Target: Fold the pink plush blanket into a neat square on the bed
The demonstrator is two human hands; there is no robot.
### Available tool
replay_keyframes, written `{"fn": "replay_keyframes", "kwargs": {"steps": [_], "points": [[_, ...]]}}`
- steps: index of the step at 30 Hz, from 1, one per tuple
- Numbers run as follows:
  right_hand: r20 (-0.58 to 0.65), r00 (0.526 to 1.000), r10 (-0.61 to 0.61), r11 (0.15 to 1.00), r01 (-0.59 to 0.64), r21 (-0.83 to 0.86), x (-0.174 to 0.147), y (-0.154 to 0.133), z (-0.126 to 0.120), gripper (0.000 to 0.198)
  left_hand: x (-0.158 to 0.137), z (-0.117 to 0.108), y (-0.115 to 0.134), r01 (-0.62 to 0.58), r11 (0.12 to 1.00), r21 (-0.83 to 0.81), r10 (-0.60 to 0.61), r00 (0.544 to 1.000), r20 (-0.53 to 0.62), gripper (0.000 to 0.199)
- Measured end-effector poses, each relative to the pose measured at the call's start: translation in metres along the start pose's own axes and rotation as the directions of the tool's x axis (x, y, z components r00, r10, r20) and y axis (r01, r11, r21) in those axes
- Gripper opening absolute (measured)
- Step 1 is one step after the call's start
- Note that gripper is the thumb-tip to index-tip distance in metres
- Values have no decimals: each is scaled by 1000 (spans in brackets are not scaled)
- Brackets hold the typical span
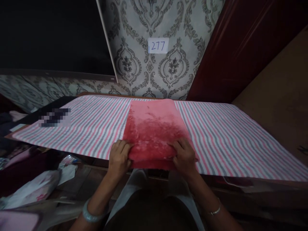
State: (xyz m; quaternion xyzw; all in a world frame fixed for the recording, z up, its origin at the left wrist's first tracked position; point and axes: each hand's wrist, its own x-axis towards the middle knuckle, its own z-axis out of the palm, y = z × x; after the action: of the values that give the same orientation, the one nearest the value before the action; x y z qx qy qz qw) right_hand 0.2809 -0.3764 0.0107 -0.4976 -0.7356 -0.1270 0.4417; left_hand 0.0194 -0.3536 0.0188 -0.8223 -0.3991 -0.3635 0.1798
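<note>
- While the red cloth (154,131) lies flat on the striped table cover (231,134), both hands pinch its near edge.
- Left hand (119,158) and right hand (184,157): fingers curled shut on the hem.
- Seemingly mid-fold; lifting evenly comes next.

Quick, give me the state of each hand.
Left hand: closed on the near left edge of the red cloth.
Right hand: closed on the cloth's near right edge.
</note>
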Motion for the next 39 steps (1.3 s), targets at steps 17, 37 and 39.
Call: {"fn": "replay_keyframes", "kwargs": {"steps": [17,37,39], "points": [[129,992,11,997,-20,68,-14,16,-34,28,0,-29,-11,108,932,-347,-44,981,188,24],[217,974,-61,991,33,132,-36,-72,0,42,9,-25,-7,374,826,-422,-320,927,196,11],[248,967,-57,993,30,113,-40,-74,8,45,7,-26,-6,359,824,-439,-317,933,167,10]]}}
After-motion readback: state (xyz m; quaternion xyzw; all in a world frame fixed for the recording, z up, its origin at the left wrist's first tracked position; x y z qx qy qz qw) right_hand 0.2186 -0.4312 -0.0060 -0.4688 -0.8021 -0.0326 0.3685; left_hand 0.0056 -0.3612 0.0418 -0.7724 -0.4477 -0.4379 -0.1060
